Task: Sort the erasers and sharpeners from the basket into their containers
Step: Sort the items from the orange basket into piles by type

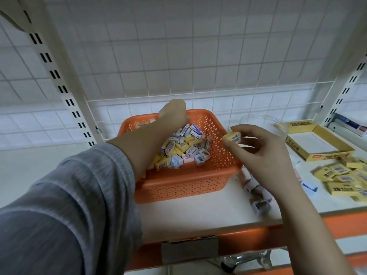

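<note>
An orange perforated basket (188, 185) stands on the white shelf, holding a heap of yellow erasers, white-and-blue erasers and small sharpeners (186, 149). My left hand (174, 114) reaches into the basket's far side with its fingers curled down into the heap; whether it holds anything is hidden. My right hand (262, 147) hovers over the basket's right rim and pinches a yellow eraser (232, 137) between thumb and fingers. An open yellow cardboard box (317, 143) lies to the right. A clear round container (264, 124) stands behind my right hand.
Several loose yellow erasers (345, 175) lie on the shelf at the far right. A few sharpeners (258, 203) lie near the shelf's front edge under my right forearm. A wire grid backs the shelf. Slotted uprights stand left and right. The shelf edge is orange.
</note>
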The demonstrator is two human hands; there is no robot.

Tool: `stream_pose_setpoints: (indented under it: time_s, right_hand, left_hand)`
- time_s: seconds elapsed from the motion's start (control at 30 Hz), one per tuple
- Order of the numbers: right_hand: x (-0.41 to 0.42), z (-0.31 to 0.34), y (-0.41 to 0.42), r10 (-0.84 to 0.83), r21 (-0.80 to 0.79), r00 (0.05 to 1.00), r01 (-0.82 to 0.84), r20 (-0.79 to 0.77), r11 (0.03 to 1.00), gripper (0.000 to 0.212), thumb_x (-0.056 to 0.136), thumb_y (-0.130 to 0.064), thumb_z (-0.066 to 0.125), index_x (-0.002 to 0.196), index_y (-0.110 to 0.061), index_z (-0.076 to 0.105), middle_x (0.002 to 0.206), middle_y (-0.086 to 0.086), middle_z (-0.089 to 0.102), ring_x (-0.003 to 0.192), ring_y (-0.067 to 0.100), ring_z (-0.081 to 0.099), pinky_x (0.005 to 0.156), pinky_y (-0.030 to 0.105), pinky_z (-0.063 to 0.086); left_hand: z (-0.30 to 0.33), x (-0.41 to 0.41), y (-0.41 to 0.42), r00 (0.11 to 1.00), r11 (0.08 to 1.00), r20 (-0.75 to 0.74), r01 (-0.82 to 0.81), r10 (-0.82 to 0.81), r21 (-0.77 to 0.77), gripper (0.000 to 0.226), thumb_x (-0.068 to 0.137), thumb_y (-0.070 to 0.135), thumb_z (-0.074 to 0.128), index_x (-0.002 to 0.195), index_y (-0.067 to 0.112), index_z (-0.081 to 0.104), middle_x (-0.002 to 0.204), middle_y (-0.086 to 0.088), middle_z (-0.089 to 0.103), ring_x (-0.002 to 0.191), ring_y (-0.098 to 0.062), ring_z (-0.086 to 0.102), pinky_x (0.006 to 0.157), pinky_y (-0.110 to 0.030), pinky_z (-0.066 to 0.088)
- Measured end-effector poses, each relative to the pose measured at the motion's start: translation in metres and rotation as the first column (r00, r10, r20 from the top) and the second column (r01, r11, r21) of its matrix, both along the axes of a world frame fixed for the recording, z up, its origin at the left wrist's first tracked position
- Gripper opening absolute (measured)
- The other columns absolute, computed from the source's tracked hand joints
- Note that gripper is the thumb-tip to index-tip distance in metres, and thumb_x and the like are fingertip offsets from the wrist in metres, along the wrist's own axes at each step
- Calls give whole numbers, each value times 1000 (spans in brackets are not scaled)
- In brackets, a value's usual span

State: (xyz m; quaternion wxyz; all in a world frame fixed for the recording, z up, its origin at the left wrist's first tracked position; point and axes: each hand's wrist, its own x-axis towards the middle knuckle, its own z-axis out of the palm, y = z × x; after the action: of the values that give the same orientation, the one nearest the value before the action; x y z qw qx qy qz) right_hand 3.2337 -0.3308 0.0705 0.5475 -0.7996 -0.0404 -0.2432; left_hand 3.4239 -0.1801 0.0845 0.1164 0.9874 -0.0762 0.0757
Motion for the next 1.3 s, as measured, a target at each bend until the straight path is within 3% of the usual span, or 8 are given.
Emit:
stream_pose_setpoints:
  time_s: [0.1,0.27,0.4,0.53,0.73,0.9,1.13,1.3]
  right_hand:
    - [-1,-2,0,-12,6,1000,12,0,1000,19,73,-30,74,89,-36,65,86,-12,70,79,6,68,74,32,57]
    - [-4,1,7,-13,79,999,10,37,997,23,76,-21,75,83,-39,63,74,-25,68,70,-4,64,61,10,49]
    - [-8,3,13,3,152,999,-11,53,988,30,73,-10,78,81,-36,66,72,-21,69,65,1,64,57,14,51]
    - [-15,-3,17,-17,198,999,9,40,980,31,72,-7,77,75,-37,71,75,-6,71,70,24,64,65,33,54]
    - [-39,-7,8,-89,258,995,75,42,963,25,78,-4,72,83,-28,69,59,-12,48,53,2,45,43,15,41]
    - [-58,-13,-16,-118,273,993,111,9,956,22,82,-5,69,93,-24,70,52,-17,52,51,-2,47,48,10,40]
    - [-85,-22,-82,-192,244,981,189,-12,951,27,86,-5,64,95,-31,68,79,9,66,72,9,61,71,14,51]
    - [-99,-30,-171,-275,235,960,280,-54,931,21,82,-3,68,97,-20,70,80,6,66,68,6,60,64,10,47]
  left_hand:
    - [5,-3,7,999,998,36,6,-4,-58,31,83,27,68,63,11,52,64,-2,53,64,-21,54,49,-24,35]
    - [27,-23,19,996,982,88,24,-8,-186,24,86,31,64,82,9,73,76,-5,70,69,-20,66,62,-30,54]
    - [44,-59,28,992,948,127,37,3,-317,18,86,34,63,80,18,69,74,1,68,69,-17,64,68,-32,55]
    - [42,-105,37,984,842,176,124,-36,-524,18,85,30,66,72,19,67,64,9,63,66,-11,63,65,-23,51]
    - [26,-155,33,988,659,147,137,-41,-740,19,85,28,67,72,15,70,50,5,58,40,-2,46,42,-9,37]
    - [19,-184,18,993,608,105,113,-48,-785,16,85,31,67,72,22,71,64,1,69,52,-3,54,55,-13,45]
    - [8,-215,-34,997,637,69,66,-19,-768,15,85,31,66,72,25,70,56,11,63,48,4,51,44,-4,35]
    - [-7,-241,-103,998,603,55,50,-10,-797,18,83,29,67,72,15,69,54,5,59,41,-1,44,43,-13,35]
